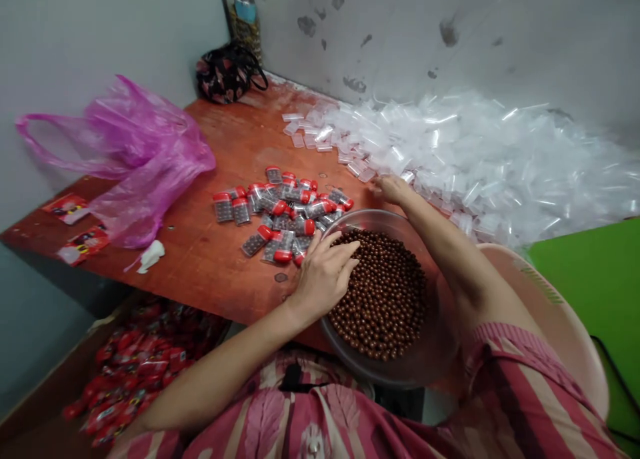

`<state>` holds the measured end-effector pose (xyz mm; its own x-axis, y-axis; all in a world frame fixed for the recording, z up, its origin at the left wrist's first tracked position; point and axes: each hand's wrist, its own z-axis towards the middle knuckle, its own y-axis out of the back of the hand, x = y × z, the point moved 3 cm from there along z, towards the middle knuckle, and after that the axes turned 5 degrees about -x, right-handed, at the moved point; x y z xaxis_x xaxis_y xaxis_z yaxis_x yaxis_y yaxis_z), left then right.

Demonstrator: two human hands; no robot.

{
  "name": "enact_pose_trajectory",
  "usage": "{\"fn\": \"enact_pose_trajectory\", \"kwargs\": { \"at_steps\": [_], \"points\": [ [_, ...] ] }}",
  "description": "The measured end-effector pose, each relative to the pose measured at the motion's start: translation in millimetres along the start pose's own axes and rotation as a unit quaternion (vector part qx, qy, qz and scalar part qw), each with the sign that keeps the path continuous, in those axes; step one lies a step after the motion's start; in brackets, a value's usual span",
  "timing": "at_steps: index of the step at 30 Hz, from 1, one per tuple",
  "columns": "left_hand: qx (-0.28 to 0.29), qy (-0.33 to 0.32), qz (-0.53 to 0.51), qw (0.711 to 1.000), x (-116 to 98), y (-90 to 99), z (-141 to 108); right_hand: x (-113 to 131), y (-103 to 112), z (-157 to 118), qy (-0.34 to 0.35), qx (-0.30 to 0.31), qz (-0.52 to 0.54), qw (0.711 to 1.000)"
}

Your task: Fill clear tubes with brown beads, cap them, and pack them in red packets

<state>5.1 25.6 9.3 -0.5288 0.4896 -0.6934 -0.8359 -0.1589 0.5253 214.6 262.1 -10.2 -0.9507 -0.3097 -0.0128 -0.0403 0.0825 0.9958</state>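
Note:
My left hand [325, 272] is over the left rim of a clear bowl [440, 352], its fingers stretched out and slightly apart, with nothing seen in them. Many small round brown balls [383, 292] fill the bowl. Just beyond the far rim, my right hand [393, 189] reaches to the near edge of a heap of clear plastic cases [465, 152]. Its fingers are blurred and partly hidden, so I cannot make out any grip. Left of the bowl lies a cluster of small clear packs with red caps [305, 209], filled with dark balls.
A pink plastic bag [145, 159] and a crumpled white scrap [151, 255] lie at the table's left. A dark patterned bag [227, 72] stands in the far corner. Red packets [135, 372] fill a space below left. A pink basin [560, 332] is right, beside a green surface [595, 279].

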Motion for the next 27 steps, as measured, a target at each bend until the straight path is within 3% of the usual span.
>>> {"fn": "enact_pose_trajectory", "kwargs": {
  "at_steps": [3, 4, 6, 8, 11, 14, 16, 19, 20, 21, 23, 25, 26, 27],
  "points": [
    [-0.014, 0.013, -0.018, 1.0, -1, 1.5, 1, 2, 20, -16, -0.023, -0.095, 0.176, 0.979],
    [-0.019, 0.019, -0.027, 0.999, -1, 2.7, 1, 5, 29, -26, -0.027, -0.131, 0.279, 0.951],
    [-0.027, 0.026, -0.056, 0.998, -4, 5.9, 5, 17, 45, -53, -0.022, -0.174, 0.474, 0.863],
    [-0.039, 0.033, -0.094, 0.994, -7, 9.1, 11, 37, 57, -85, -0.013, -0.163, 0.587, 0.793],
    [-0.052, 0.078, -0.176, 0.98, -9, 10.1, 21, 73, 66, -133, -0.036, -0.103, 0.678, 0.727],
    [-0.029, 0.141, -0.275, 0.951, -10, 3.5, 24, 97, 64, -162, -0.058, -0.059, 0.715, 0.694],
    [-0.017, 0.17, -0.304, 0.937, -11, -0.7, 21, 98, 59, -170, -0.065, -0.073, 0.718, 0.689],
    [-0.015, 0.192, -0.301, 0.934, -12, -2.8, 9, 78, 53, -172, -0.087, -0.171, 0.692, 0.696],
    [-0.014, 0.197, -0.302, 0.933, -11, -3.0, 5, 70, 53, -174, -0.091, -0.205, 0.667, 0.71],
    [-0.014, 0.202, -0.309, 0.929, -11, -3.3, 2, 64, 52, -177, -0.089, -0.23, 0.627, 0.739],
    [-0.013, 0.215, -0.344, 0.914, -8, -5.2, -1, 61, 49, -185, -0.061, -0.239, 0.478, 0.843],
    [-0.008, 0.228, -0.383, 0.895, -3, -10.2, 4, 71, 40, -196, 0.006, -0.181, 0.258, 0.949],
    [-0.005, 0.231, -0.395, 0.889, -1, -13.8, 8, 77, 33, -201, 0.051, -0.129, 0.152, 0.979],
    [-0.001, 0.227, -0.396, 0.89, 1, -17.7, 14, 84, 24, -207, 0.1, -0.071, 0.068, 0.99]
  ]
}}
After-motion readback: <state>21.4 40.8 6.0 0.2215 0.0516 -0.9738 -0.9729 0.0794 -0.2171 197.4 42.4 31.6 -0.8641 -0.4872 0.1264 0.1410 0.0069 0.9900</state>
